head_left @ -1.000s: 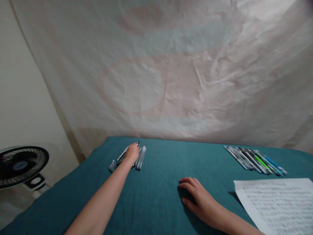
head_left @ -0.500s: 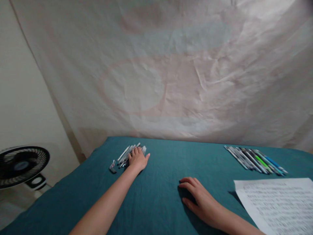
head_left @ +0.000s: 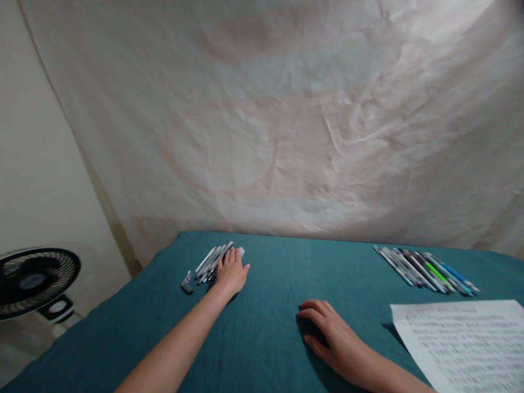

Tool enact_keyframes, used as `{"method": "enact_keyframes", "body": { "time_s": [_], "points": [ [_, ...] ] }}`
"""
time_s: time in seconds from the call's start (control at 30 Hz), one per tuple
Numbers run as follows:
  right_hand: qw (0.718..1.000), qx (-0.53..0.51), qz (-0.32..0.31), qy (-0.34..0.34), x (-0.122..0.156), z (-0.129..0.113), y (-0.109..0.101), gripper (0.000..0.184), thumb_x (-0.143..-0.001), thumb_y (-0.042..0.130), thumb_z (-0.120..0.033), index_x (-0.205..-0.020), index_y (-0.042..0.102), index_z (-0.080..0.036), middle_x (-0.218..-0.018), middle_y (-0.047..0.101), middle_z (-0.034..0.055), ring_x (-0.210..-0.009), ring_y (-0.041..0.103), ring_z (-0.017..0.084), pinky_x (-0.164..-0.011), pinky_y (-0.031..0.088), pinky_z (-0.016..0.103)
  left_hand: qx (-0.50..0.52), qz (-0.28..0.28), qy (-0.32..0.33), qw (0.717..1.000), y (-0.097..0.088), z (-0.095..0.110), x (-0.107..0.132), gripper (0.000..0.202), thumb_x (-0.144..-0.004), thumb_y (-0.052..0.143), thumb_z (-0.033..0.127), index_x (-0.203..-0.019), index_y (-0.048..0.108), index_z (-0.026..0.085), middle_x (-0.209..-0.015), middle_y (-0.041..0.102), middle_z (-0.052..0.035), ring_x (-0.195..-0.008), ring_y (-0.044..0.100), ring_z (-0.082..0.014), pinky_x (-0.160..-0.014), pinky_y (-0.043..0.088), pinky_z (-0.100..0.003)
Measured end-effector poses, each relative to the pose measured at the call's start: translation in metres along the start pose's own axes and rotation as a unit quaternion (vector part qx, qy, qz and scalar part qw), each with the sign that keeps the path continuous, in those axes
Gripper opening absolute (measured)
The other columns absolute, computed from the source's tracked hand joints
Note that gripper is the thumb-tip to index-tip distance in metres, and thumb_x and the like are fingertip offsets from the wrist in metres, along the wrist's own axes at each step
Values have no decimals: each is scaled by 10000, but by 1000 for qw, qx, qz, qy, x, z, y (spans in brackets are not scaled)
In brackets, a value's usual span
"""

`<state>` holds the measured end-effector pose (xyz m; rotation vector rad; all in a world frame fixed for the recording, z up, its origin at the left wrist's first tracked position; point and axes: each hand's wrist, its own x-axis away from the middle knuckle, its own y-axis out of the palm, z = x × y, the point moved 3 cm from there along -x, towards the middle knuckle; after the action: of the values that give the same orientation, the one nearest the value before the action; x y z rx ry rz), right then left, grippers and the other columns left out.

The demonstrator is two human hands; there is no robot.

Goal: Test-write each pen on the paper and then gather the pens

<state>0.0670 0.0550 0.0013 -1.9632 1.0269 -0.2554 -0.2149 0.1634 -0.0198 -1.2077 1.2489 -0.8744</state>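
My left hand (head_left: 231, 271) lies flat with its fingers stretched out on the right side of a small heap of white and grey pens (head_left: 210, 261) at the far left of the teal tablecloth (head_left: 266, 327). A small pen cap or clip (head_left: 186, 283) lies just left of that heap. My right hand (head_left: 329, 330) rests palm down on the cloth near the middle, fingers apart, holding nothing. A second row of pens (head_left: 423, 266), some green and blue, lies at the far right.
A printed sheet of paper (head_left: 462, 341) lies at the near right, beyond my right hand. A black fan (head_left: 35, 284) stands on the floor to the left of the table. A pale creased sheet (head_left: 262, 120) hangs behind the table.
My left hand went from closed over the left heap of pens to lying flat and open on it. My right hand has stayed put.
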Motion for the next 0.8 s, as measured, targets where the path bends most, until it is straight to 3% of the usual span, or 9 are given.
{"method": "enact_keyframes", "body": {
  "time_s": [0.27, 0.5, 0.8],
  "points": [
    [1000, -2, -3, 1, -2, 1, 1, 335, -744, 481, -166, -1074, 518, -210, -1144, 471, 77, -1050, 429, 196, -911, 354, 338, -21, 51, 15, 998, 7, -15, 1, 467, -860, 252, 330, -1310, 305, 218, -1384, 293, -80, -1229, 281, -289, -970, 194, -470],
    [1000, 2, -1, -1, -2, 1, 1, 330, -749, 482, -169, -1075, 516, -208, -1148, 467, 76, -1054, 425, 189, -918, 349, 329, -12, 22, 3, 1000, 8, -35, -11, 480, -866, 226, 383, -1331, 256, 268, -1395, 270, -58, -1234, 248, -322, -961, 194, -489],
    [1000, 7, -1, -6, -1, 3, 3, 328, -748, 480, -166, -1072, 512, -207, -1144, 467, 73, -1043, 428, 194, -911, 355, 341, 3, -18, -43, 999, 9, -49, -19, 506, -857, 177, 448, -1340, 210, 300, -1399, 243, -102, -1170, 341, -351, -883, 273, -533]
  ]
}}
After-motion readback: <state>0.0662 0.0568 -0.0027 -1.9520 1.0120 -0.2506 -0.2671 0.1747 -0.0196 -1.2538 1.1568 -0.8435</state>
